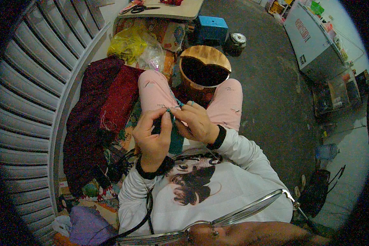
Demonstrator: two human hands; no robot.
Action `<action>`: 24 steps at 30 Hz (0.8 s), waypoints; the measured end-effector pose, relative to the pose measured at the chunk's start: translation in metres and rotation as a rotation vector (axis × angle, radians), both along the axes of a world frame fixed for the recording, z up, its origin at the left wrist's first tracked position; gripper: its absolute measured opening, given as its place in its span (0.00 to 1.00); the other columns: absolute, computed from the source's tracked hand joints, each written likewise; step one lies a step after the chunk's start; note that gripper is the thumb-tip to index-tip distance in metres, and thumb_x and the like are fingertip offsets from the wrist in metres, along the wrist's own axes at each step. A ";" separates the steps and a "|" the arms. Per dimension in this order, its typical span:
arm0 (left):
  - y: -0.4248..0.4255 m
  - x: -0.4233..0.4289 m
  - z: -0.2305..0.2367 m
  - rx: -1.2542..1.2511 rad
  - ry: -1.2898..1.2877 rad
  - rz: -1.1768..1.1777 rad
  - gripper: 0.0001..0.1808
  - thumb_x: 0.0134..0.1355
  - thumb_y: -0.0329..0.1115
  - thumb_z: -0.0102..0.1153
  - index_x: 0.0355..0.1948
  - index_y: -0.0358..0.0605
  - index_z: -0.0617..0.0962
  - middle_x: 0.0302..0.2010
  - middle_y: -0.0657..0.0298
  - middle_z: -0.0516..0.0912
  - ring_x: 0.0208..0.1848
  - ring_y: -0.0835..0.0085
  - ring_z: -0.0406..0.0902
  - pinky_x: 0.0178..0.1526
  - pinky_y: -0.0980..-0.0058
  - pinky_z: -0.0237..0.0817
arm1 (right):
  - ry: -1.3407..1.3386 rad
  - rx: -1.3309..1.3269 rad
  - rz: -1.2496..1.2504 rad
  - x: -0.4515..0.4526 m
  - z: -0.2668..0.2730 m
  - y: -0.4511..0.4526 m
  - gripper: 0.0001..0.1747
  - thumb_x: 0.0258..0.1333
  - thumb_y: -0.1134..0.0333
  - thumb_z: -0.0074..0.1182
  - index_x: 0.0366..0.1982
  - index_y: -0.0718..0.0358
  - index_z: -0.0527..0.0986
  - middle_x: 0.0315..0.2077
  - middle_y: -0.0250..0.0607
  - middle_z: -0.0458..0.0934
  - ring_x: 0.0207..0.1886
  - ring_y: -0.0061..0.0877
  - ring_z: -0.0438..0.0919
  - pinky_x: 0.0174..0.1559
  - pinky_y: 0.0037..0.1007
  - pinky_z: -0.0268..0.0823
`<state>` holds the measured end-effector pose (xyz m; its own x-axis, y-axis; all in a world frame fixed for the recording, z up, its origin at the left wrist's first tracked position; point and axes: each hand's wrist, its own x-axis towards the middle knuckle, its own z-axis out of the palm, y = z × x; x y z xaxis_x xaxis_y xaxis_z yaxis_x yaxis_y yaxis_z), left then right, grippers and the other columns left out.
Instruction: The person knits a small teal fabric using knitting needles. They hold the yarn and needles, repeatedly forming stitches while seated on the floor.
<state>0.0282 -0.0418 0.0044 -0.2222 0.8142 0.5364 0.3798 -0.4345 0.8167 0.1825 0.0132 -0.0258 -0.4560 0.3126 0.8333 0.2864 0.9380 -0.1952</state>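
My left hand (152, 135) and my right hand (198, 121) meet above my lap, between my pink trouser legs. Both pinch a small bit of teal yarn work (169, 110) between thumb and fingertips. Teal yarn (192, 103) loops around a finger of my right hand, and a thicker teal strand (177, 101) runs up beside it. Below the hands hangs a teal knitted-looking piece (176, 142), partly hidden by my fingers. A thin grey line (209, 150) shows below my right wrist; whether it is a needle or a cord I cannot tell.
A wooden bucket with a half lid (207, 55) stands before my knees, near a blue stool (211, 27) and a lidded jar (237, 43). Scissors (141, 9) lie on a table. Left are red cloth (120, 95), a yellow plastic bag (127, 44) and a slatted railing (33, 104).
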 end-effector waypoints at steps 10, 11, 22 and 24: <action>0.006 -0.007 0.004 0.051 0.051 0.030 0.05 0.61 0.24 0.58 0.37 0.35 0.81 0.33 0.54 0.83 0.35 0.64 0.82 0.40 0.71 0.71 | -0.165 -0.091 -0.008 0.015 0.022 0.042 0.20 0.48 0.75 0.60 0.47 0.60 0.77 0.27 0.34 0.75 0.33 0.32 0.75 0.42 0.35 0.64; 0.007 -0.007 0.004 0.052 0.055 0.017 0.05 0.61 0.24 0.58 0.38 0.35 0.81 0.32 0.54 0.83 0.35 0.64 0.82 0.40 0.71 0.71 | -0.147 -0.119 0.037 0.015 0.025 0.047 0.18 0.49 0.78 0.60 0.45 0.61 0.78 0.26 0.35 0.75 0.32 0.33 0.74 0.42 0.35 0.63; 0.014 -0.006 0.005 -0.008 0.091 -0.005 0.05 0.61 0.25 0.59 0.37 0.35 0.81 0.34 0.54 0.84 0.35 0.63 0.82 0.41 0.71 0.72 | -0.075 -0.171 0.322 -0.012 0.054 0.078 0.12 0.47 0.73 0.62 0.38 0.59 0.79 0.30 0.39 0.78 0.35 0.38 0.78 0.38 0.37 0.70; 0.014 -0.007 0.003 -0.002 0.087 0.001 0.05 0.61 0.25 0.59 0.37 0.35 0.81 0.33 0.54 0.84 0.35 0.63 0.82 0.41 0.71 0.72 | -0.026 -0.186 0.249 -0.001 0.051 0.069 0.13 0.47 0.74 0.65 0.38 0.61 0.79 0.29 0.38 0.76 0.34 0.35 0.77 0.37 0.34 0.67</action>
